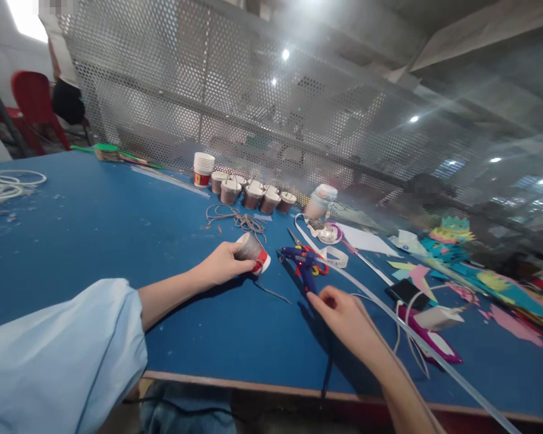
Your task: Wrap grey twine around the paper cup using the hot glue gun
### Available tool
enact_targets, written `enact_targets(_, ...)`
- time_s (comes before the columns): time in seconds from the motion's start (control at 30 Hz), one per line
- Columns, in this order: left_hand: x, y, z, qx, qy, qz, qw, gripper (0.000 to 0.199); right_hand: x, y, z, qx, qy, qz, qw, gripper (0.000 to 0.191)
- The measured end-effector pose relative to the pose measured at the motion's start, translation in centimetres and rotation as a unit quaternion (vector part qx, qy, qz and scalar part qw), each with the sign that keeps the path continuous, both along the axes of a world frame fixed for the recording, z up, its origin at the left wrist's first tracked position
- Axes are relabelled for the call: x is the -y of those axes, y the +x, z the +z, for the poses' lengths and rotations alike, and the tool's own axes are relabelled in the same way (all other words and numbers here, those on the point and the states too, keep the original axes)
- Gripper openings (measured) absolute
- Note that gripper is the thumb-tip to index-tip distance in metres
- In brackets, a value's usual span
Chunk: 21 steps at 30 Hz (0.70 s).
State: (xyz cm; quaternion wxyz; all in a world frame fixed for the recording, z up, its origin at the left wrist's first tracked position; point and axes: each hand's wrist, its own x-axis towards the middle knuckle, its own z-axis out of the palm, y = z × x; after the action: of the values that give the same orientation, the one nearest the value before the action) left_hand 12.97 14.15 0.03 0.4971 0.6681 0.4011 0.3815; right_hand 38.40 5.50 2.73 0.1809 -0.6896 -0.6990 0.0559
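My left hand [228,263] is closed around a paper cup [250,248], which lies tilted on its side. Grey cord is wound over much of the cup, leaving a red band and the white rim bare. A loose cord tail [274,294] trails from it onto the table. The thumb and fingertips of my right hand [339,310] pinch the lower end of the handle of a blue hot glue gun [304,260]. Its nozzle points left toward the cup, and a long clear glue stick [402,325] runs out of its back. Scissors [297,239] lie behind the gun.
Several cord-wrapped cups [253,194] and a stack of paper cups [203,169] stand at the back, near a tangle of grey cord [242,220]. A jar [320,202], a phone [407,293] and coloured paper scraps [420,280] sit rightward. White cord coils [9,184] lie far left.
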Motion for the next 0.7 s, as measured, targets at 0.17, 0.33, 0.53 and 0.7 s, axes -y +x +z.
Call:
enact_targets(0.17,0.7,0.3,0.2,0.011,0.007,-0.005,1.0,0.021,0.3,-4.6,0.3,-0.073,0.034,0.177,0.981,0.016)
enact_targets(0.33,0.5,0.2,0.2,0.023,0.018,0.008,1.0,0.021,-4.1,-7.2,0.2,0.006,0.169,0.219,0.961,0.008)
enact_targets(0.53,0.5,0.3,0.1,-0.002,0.021,-0.001,1.0,0.022,-5.5,-6.8,-1.2,0.007,0.203,0.253,0.946,0.01)
enact_targets(0.7,0.9,0.3,0.2,-0.02,0.049,-0.009,0.999,0.023,-5.1,-6.8,-1.3,-0.003,0.203,0.274,0.94,0.014)
